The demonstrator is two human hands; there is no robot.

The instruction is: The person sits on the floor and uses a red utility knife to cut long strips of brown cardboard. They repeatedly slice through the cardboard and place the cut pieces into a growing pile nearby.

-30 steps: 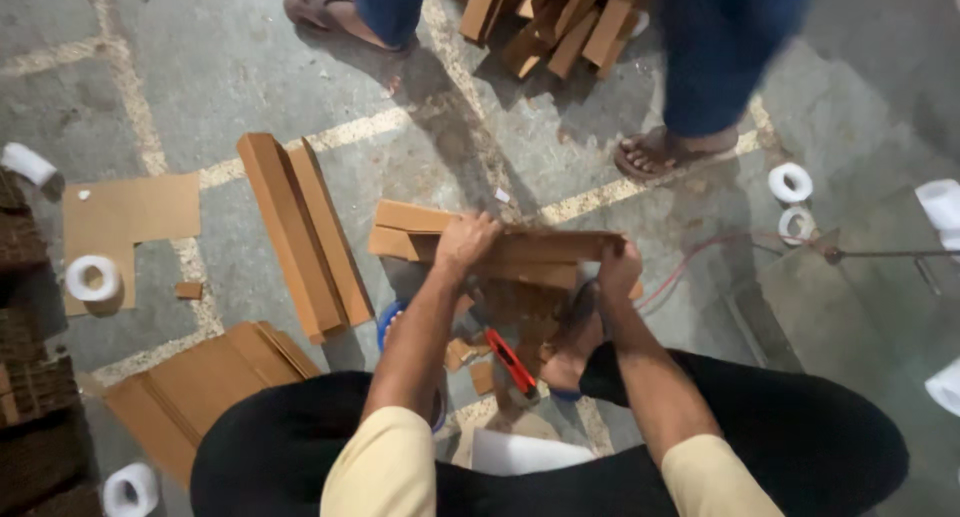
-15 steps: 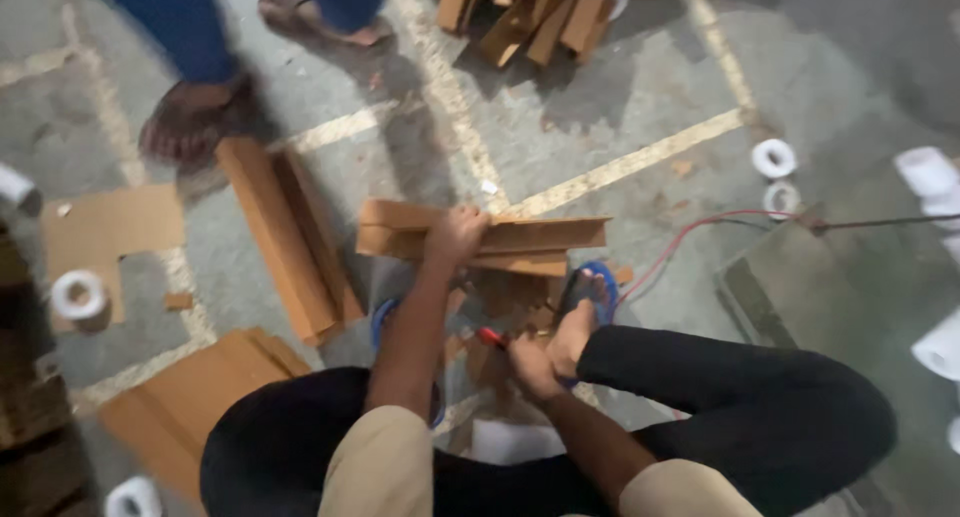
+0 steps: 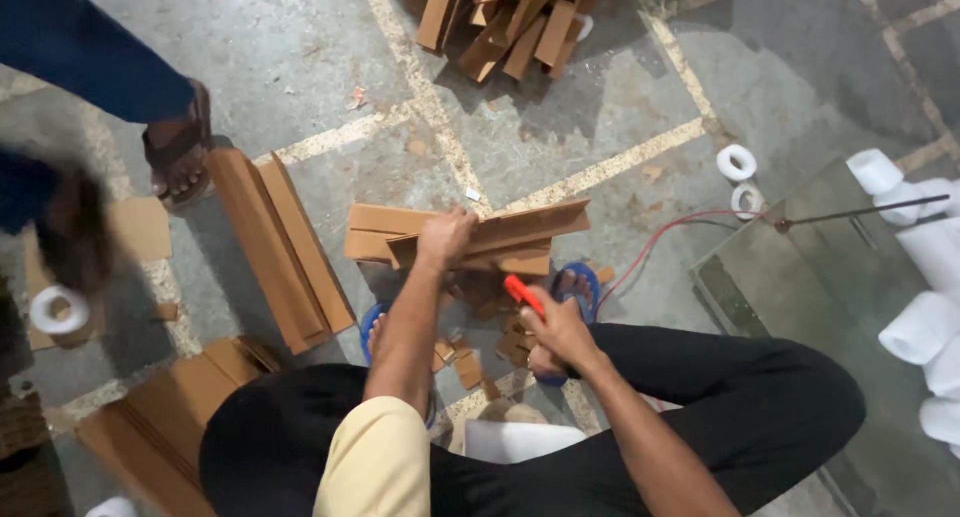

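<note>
A stack of folded cardboard strips [image 3: 470, 239] lies on the stone floor [image 3: 300, 67] right in front of the squatting person, between their knees and a pale joint line. The left hand [image 3: 445, 237] is pressed down on top of the stack, fingers curled over its upper piece near the middle, gripping it. The right hand [image 3: 555, 327] is nearer the body, closed round a red-handled tool [image 3: 522, 293] whose tip points up towards the stack's near edge; what kind of tool it is I cannot tell. Under the hands, small cardboard scraps [image 3: 470, 362] are scattered beside the person's blue sandals [image 3: 585, 282].

Left of the stack, two long boards [image 3: 285, 247] lie side by side at an angle, and more flat cardboard [image 3: 180, 407] sits by the left knee. A loose pile of strips [image 3: 510, 22] lies further away at the top. Tape rolls [image 3: 738, 177] rest to the right, near a red wire [image 3: 660, 239]. Another person's sandalled foot [image 3: 175, 152] stands at the left.
</note>
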